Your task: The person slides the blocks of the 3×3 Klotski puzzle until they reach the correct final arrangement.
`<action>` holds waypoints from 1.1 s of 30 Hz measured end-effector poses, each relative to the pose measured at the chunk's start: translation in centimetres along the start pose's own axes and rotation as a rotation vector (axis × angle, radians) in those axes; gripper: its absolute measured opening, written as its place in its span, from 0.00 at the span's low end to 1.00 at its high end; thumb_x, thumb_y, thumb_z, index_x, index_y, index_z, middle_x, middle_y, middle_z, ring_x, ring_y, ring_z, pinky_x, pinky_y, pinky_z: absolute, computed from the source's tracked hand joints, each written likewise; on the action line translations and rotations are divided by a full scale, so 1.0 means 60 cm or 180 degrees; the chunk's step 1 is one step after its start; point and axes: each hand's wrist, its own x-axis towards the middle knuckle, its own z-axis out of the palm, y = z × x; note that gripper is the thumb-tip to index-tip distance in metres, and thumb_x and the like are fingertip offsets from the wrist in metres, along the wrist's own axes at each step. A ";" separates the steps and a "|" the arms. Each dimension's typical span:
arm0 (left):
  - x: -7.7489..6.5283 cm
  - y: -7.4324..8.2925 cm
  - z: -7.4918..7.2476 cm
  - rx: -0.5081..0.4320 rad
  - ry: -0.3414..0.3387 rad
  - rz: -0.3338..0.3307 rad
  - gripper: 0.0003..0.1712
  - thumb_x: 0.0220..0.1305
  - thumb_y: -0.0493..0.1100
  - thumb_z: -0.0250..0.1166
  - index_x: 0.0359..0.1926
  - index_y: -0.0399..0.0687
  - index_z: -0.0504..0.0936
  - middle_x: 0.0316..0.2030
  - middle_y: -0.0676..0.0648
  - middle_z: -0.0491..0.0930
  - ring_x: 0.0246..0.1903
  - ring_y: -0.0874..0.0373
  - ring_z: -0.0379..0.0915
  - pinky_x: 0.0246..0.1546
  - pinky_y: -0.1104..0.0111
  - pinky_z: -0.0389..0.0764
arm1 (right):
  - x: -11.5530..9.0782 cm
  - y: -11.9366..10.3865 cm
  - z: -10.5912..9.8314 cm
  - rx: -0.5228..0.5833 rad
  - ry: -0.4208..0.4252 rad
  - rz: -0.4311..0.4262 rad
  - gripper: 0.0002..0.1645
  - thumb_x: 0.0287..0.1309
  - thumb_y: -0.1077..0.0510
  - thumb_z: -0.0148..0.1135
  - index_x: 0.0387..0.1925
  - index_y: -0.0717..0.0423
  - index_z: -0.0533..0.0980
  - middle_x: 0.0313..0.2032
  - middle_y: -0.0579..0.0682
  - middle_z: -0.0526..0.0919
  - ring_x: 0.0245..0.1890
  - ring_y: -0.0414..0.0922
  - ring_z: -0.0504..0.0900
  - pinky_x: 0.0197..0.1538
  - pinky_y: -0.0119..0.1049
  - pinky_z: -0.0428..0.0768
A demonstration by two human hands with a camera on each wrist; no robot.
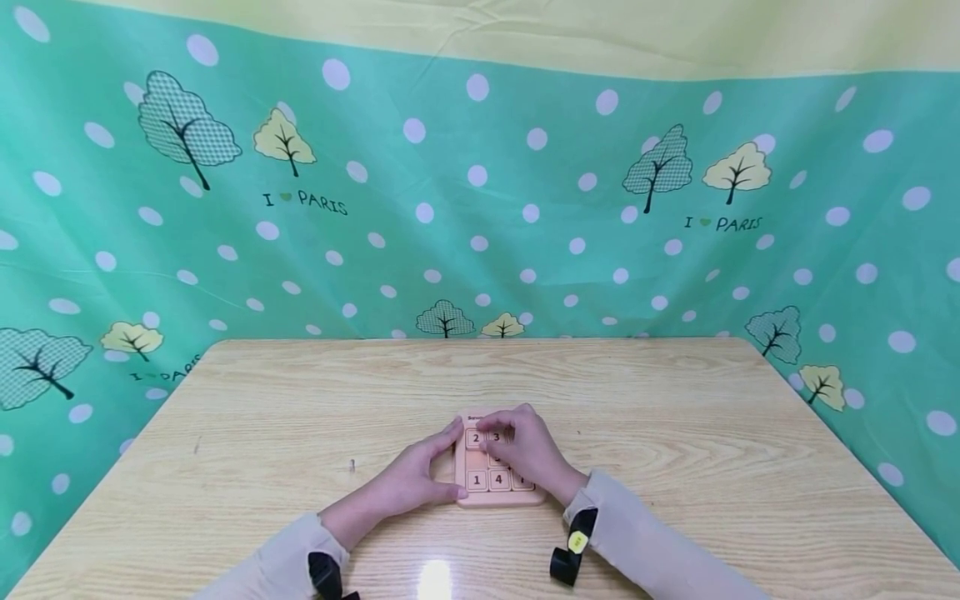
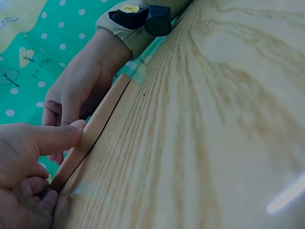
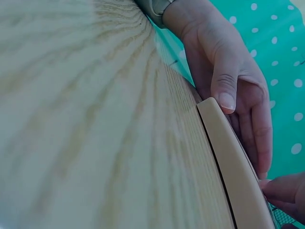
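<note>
A pink sliding number puzzle lies flat on the table under both hands. My left hand holds its left side, thumb at the near left corner and fingers along the far left edge. The thumb presses the side of the puzzle frame in the left wrist view. My right hand reaches over the puzzle from the right, thumb and forefinger bent at the far and near edges of the number 2 tile. Below that tile is a bare slot. Tiles 1, 4 and 7 line the near row; the right hand hides other tiles.
The light wood table extends around the puzzle, with a small dark mark to the left. A green dotted cloth hangs behind and at the sides. Each wrist wears a black camera strap.
</note>
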 end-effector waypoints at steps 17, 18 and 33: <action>-0.001 -0.005 0.000 -0.0053 -0.0015 -0.0012 0.54 0.49 0.46 0.73 0.70 0.36 0.53 0.72 0.42 0.48 0.71 0.46 0.42 0.70 0.53 0.45 | -0.009 0.000 0.002 0.0144 0.0076 0.0041 0.16 0.50 0.60 0.69 0.43 0.53 0.82 0.41 0.44 0.81 0.39 0.41 0.69 0.43 0.33 0.70; -0.001 -0.005 0.001 -0.0054 -0.0016 -0.0010 0.54 0.49 0.46 0.73 0.70 0.36 0.53 0.72 0.42 0.48 0.71 0.46 0.42 0.70 0.53 0.45 | -0.013 -0.001 0.000 0.0170 0.0076 0.0067 0.16 0.50 0.60 0.69 0.44 0.53 0.82 0.40 0.45 0.80 0.39 0.42 0.69 0.43 0.33 0.71; 0.001 -0.001 0.001 -0.0052 -0.0009 -0.0009 0.53 0.48 0.44 0.73 0.70 0.37 0.53 0.72 0.43 0.48 0.71 0.47 0.42 0.70 0.55 0.45 | -0.063 -0.017 -0.009 0.0297 -0.0262 0.0067 0.14 0.46 0.57 0.72 0.39 0.50 0.84 0.35 0.47 0.75 0.37 0.41 0.69 0.41 0.30 0.71</action>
